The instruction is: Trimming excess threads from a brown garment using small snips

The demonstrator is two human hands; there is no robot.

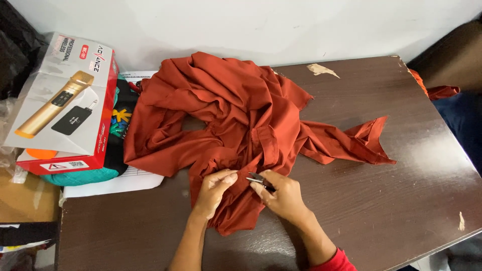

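**Rust-red garment worked on at the near edge of a dark table**

At the near edge, the left hand [213, 190] is seen pinching a fold of the rust-red garment [236, 120], fingers closed on the cloth. Just beside it, the right hand [283, 195] is closed around a small pair of metal snips [257, 179], whose tips are pointed at the fold held by the left hand; whether the blades are open cannot be told. A red sleeve cuff [336, 262] is visible at the right wrist.

The garment is spread crumpled across the middle of the dark brown table [401, 200], one tail stretched to the right. Farther left, a microphone box [65, 100] is stacked on teal fabric [80, 176] and white paper [115, 183]. A white wall [251, 25] lies beyond.
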